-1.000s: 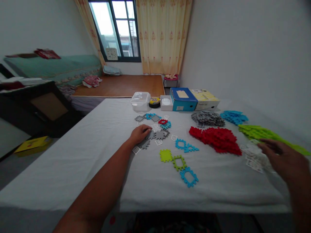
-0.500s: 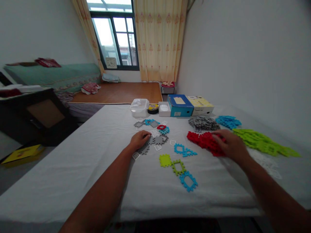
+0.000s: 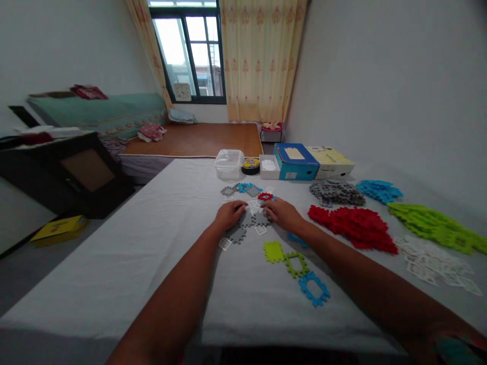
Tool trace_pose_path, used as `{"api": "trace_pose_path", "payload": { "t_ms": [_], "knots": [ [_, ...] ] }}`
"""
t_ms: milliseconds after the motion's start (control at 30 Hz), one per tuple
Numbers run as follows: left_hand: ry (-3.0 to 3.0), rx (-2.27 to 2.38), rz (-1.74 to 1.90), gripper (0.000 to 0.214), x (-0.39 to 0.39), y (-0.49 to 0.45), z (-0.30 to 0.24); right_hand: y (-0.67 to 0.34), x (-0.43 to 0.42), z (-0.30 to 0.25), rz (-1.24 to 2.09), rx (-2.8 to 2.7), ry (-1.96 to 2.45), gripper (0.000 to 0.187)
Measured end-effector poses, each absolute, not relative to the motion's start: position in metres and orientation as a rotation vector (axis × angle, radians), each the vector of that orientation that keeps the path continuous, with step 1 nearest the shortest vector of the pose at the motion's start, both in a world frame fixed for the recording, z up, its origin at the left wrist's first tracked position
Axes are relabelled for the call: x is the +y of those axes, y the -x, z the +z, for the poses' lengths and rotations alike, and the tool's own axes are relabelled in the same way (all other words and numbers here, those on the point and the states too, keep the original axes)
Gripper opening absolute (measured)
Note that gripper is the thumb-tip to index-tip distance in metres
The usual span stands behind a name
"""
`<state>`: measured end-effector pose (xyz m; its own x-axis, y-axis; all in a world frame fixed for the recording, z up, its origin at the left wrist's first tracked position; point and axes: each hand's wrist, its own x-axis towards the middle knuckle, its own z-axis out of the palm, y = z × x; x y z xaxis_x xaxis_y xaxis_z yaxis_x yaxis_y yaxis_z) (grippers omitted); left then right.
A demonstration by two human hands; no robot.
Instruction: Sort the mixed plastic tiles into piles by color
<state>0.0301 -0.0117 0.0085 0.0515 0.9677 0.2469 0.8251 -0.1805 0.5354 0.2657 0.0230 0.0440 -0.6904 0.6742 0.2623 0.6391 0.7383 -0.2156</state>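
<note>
My left hand (image 3: 229, 215) and my right hand (image 3: 281, 213) rest on the white table (image 3: 125, 253), on either side of a joined cluster of grey puzzle tiles (image 3: 252, 219). Both hands have their fingers curled down onto the grey tiles. Small white window pieces (image 3: 261, 229) lie around the cluster. Beyond it are more grey, blue and red tiles (image 3: 247, 190). Nearer me lies a chain of a green tile (image 3: 273, 251), a green frame (image 3: 297, 264) and a blue frame (image 3: 313, 288).
Piles of red tiles (image 3: 355, 227), grey tiles (image 3: 335, 192), blue tiles (image 3: 378, 191), green tiles (image 3: 433, 226) and white pieces (image 3: 433, 261) lie at right. A clear tub (image 3: 228, 164), blue box (image 3: 296, 160) and yellow box (image 3: 331, 162) stand at the table's far edge. A bed (image 3: 99, 114) is behind.
My right hand has moved left from the white pieces, over the red pile, to the grey tile cluster. My left hand has stayed on the cluster.
</note>
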Motion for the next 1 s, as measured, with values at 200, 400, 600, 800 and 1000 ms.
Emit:
{"api": "trace_pose_path", "payload": {
  "t_ms": [200, 400, 600, 800, 1000],
  "knots": [
    [-2.04, 1.854, 0.81, 0.033, -0.014, -0.033, 0.014, -0.262, 0.022, 0.039, 0.187, -2.652, 0.984, 0.03],
    [-2.026, 1.867, 0.804, 0.034, -0.016, -0.036, 0.015, -0.272, 0.02, 0.036, 0.254, -2.505, 1.037, 0.028],
    [-2.054, 1.864, 0.815, 0.033, -0.015, -0.035, 0.014, -0.265, 0.021, 0.03, 0.185, -2.718, 0.807, 0.035],
    [-2.002, 1.846, 0.856, 0.033, -0.014, -0.032, 0.011, -0.261, 0.018, 0.03, 0.112, -2.723, 0.887, 0.037],
    [-2.004, 1.804, 0.901, 0.034, -0.012, -0.031, 0.01, -0.251, 0.009, 0.03, 0.1, -2.799, 0.759, 0.039]
  ]
}}
